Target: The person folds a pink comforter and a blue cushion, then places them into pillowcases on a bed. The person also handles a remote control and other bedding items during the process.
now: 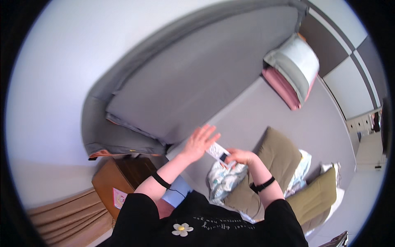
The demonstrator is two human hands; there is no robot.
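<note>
My right hand point(239, 156) is closed on one end of a small, flat white item point(215, 150) with grey markings and a dark patch. Its exact kind is too small to make out. Beside the other end, my left hand point(200, 143) has its fingers stretched and spread; whether its palm touches the item I cannot tell. Just below my right hand lies a crumpled white and pale-blue patterned cloth point(225, 178). An olive pillow point(279, 154) rests on the bed to the right of it. Black bands circle both forearms.
The bed point(242, 111) has a tall grey padded headboard point(197, 61). Folded pink and grey-white bedding point(294, 66) is stacked at the far right. Another olive pillow point(316, 195) lies at the right. A wooden cabinet point(109, 183) and a tan curtain point(68, 214) stand left.
</note>
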